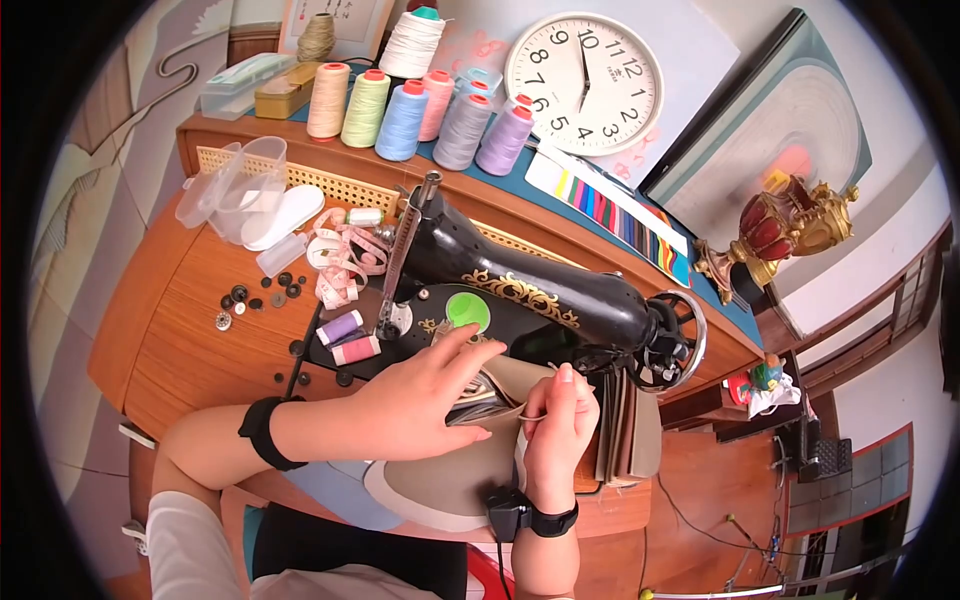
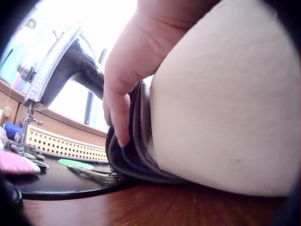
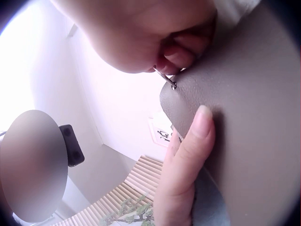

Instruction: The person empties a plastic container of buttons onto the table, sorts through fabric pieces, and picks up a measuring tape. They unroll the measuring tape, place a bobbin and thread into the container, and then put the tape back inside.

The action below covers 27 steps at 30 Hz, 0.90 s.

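The leather piece point(image 1: 435, 478), grey-brown with a paler curved edge, sits at the front edge of the wooden table point(image 1: 175, 335), before the black sewing machine point(image 1: 530, 275), with dark folds of lining point(image 2: 134, 141) showing inside it. From where I stand, the right hand point(image 1: 562, 430) pinches a thin metal pin point(image 3: 164, 76) between its fingertips, a narrow grip, and the pin's far end touches the leather right by its edge. I cannot tell whether it goes through.

The left hand point(image 1: 425, 395) is spread wide over the upper part of the piece, thumb laid flat on one face and other fingers reaching past the edge to the far side; how firmly it presses, I cannot tell. Each wrist wears a black band.

Just past the left fingertips, a round green disc point(image 1: 468, 313) lies on the machine's bed. To the left of it, a purple spool point(image 1: 340, 328) and a pink spool point(image 1: 357, 350) rest side by side, near a pink tape measure point(image 1: 352, 262) in loose loops. Dark buttons point(image 1: 239, 293) are scattered farther left on the wood. Folded brown sheets point(image 1: 632, 430) hang beside the right hand. Along the shelf behind stand cones of thread point(image 1: 402, 120) in several colours, and a round white clock point(image 1: 585, 85) leans at the back.
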Each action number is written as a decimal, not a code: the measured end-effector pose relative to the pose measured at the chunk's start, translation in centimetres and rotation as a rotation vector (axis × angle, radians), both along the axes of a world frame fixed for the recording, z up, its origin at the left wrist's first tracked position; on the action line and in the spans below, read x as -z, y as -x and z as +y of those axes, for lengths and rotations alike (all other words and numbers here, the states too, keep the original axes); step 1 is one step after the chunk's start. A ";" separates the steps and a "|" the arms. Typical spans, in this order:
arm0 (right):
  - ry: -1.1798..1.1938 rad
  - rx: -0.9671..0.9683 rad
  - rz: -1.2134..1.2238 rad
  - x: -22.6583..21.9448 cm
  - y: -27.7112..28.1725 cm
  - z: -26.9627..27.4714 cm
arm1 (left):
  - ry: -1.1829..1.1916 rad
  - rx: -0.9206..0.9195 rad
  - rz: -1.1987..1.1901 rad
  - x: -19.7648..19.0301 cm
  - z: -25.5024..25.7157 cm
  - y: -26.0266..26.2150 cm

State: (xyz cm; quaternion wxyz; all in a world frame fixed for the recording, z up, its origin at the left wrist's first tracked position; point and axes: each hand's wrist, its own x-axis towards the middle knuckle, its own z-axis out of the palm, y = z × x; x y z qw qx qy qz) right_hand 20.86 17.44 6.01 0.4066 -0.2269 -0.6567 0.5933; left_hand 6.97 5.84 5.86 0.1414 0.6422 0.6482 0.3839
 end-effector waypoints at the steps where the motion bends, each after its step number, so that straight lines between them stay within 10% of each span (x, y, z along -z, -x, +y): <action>1: 0.041 0.008 0.034 0.1 0.1 0.0 | -0.002 -0.001 -0.002 0.0 0.0 0.0; 14: 0.088 -0.282 -0.095 0.0 -0.7 0.1 | -0.020 -0.055 0.013 1.1 0.2 0.0; 27: -0.272 -0.182 0.046 1.0 -0.2 0.0 | -0.079 0.032 -0.021 0.8 0.4 0.1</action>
